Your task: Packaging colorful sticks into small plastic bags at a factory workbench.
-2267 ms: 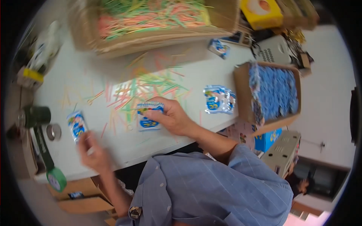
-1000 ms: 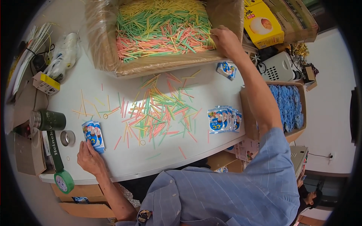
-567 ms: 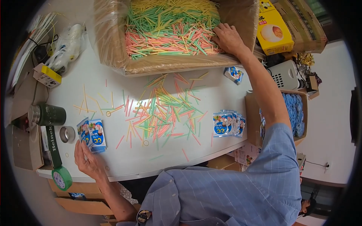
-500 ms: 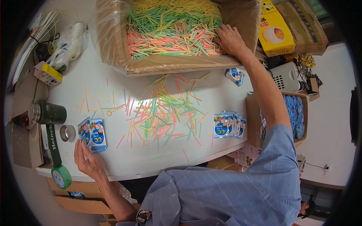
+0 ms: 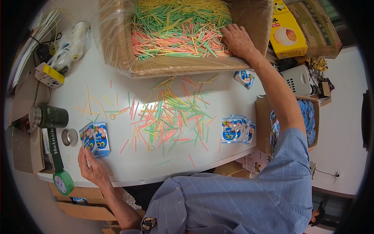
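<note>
On the table's left side, my left hand (image 5: 92, 167) pinches the lower end of a tilted blue-and-white packet (image 5: 87, 137) between thumb and fingers. Another such packet (image 5: 101, 136) lies right beside it. My right hand (image 5: 238, 41) reaches into the large plastic-lined carton (image 5: 163, 67), at its right inner side. Its fingers are stretched out and rest against the edge of the heap of thin yellow, green and pink sticks (image 5: 179, 35); I see nothing held there. Loose sticks (image 5: 169, 121) lie scattered over the middle of the table.
Overlapping packets (image 5: 235, 130) lie at the right, and one packet (image 5: 244, 78) is by the carton. A box of blue packets (image 5: 307, 121) stands under my right arm. At left are a dark flask (image 5: 54, 117), a metal ring (image 5: 69, 137) and green tape (image 5: 63, 182).
The carton's right side and the yellow box beside it have shifted slightly right, along with my right arm. My left hand and its packet have barely moved.
</note>
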Available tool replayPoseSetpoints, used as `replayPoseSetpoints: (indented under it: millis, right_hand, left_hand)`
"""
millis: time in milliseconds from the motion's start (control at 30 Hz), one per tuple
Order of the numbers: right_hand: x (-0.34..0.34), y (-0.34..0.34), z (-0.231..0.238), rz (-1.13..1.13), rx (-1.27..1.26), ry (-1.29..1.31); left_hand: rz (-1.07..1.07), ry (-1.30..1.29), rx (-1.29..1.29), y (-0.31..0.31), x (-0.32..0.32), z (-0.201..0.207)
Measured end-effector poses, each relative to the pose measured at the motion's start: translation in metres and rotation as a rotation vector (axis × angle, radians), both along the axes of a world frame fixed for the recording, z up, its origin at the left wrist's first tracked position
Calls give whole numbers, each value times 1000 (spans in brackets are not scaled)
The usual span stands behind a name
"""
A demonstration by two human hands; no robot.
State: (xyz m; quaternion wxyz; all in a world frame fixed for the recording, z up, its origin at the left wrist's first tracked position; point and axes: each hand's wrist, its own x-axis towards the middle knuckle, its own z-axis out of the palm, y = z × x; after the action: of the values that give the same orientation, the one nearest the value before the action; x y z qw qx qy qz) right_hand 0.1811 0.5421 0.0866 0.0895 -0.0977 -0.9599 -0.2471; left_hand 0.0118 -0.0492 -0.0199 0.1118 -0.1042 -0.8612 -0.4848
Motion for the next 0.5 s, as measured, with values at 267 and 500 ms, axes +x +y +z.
replayPoseSetpoints:
  millis: [267, 500]
  right_hand:
    - [-9, 4, -3, -13, -111, 86]
    - [-6, 23, 3, -64, -281, 270]
  left_hand:
    - [12, -32, 37, -2, 1, 3]
    - [25, -101, 170, 1, 1, 11]
